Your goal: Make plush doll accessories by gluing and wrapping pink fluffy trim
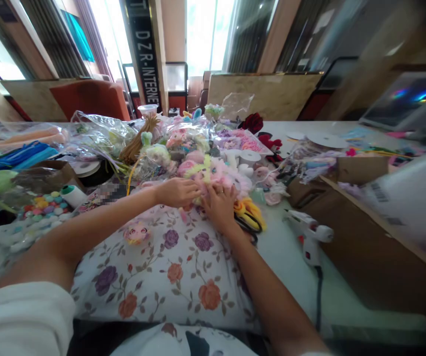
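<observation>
My right hand (220, 206) lies over the near side of a fluffy pink and yellow plush bundle (213, 170), its fingers spread and touching it. Close beside it on the left, my left hand (178, 192) has its fingers bent together at the bundle's edge; whatever is between the fingertips is hidden. Under both forearms is a white floral cushion (173, 272). A small doll-face piece (137, 232) with yellow hair lies on the cushion's left part. Just right of my right hand are yellow fuzzy stems (252, 212) and black scissor handles (248, 225), partly covered.
A white glue gun (311, 235) with a cord lies on the table to the right, beside an open cardboard box (368, 247). Several pompoms (45, 207), a thread spool (73, 196) and blue stems (16, 157) crowd the left. Plastic-wrapped craft items (183, 136) pile up behind the hands.
</observation>
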